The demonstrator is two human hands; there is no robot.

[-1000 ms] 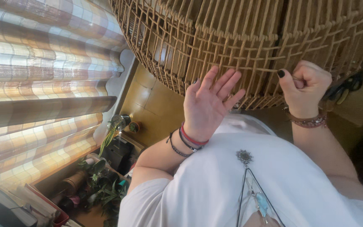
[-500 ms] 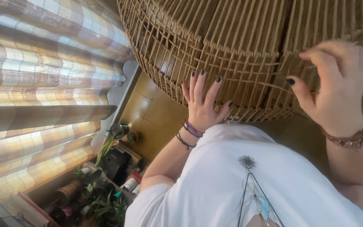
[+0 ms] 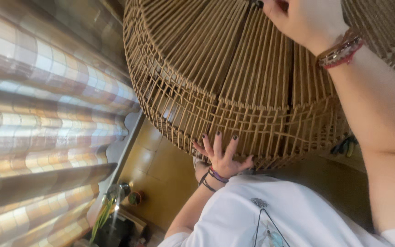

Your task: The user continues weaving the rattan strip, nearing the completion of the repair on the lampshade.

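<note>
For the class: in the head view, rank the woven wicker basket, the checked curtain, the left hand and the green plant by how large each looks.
1. woven wicker basket
2. checked curtain, a close second
3. left hand
4. green plant; it stands farther from the camera, so its place is unsure.

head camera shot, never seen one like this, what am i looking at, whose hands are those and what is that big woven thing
The camera sits on a person's head, so the view is tilted and very close. Both hands are that person's own. The big brown thing is a round woven wicker frame, like a basket or lampshade. The left hand, with dark nails and wristbands, presses spread fingers against its lower rim. The right hand, wearing a bracelet, reaches its upper part; its fingers are cut off by the picture's edge. Below is the person's white shirt. Left is a checked curtain, with plants beneath.
</note>
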